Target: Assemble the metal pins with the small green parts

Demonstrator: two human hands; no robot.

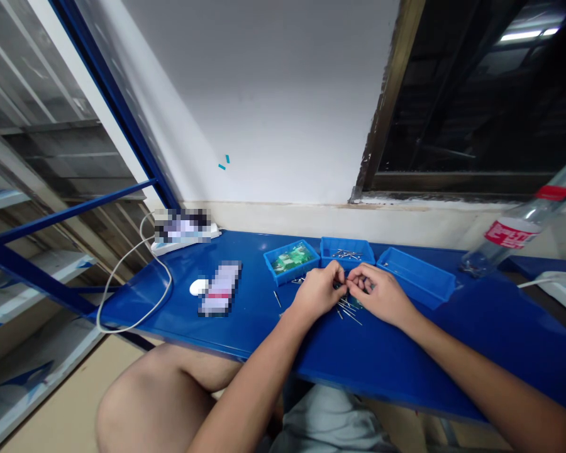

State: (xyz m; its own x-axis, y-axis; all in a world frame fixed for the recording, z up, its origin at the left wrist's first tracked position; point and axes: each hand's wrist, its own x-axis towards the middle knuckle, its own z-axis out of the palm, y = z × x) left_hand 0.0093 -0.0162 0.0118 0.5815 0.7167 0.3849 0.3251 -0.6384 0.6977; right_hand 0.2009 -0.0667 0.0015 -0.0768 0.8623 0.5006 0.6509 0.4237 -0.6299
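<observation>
My left hand (319,290) and my right hand (376,290) meet over the blue table, fingertips nearly touching. Each has its thumb and fingers pinched together, and whatever they hold is too small to make out. Under and in front of the fingers lies a loose pile of thin metal pins (348,308), partly hidden by the hands. Behind them stands a blue bin (348,244) with several similar pins inside. To its left, another blue bin (277,277) holds small green and clear packets (291,257). A third blue bin (419,286) sits beyond my right hand.
A single pin (277,299) lies left of my hands on the blue table (382,362). Farther left are a blurred-out flat object (222,286), a white round item (198,287) and a power strip (188,239) with a looping cable. A plastic bottle (504,236) leans at the right.
</observation>
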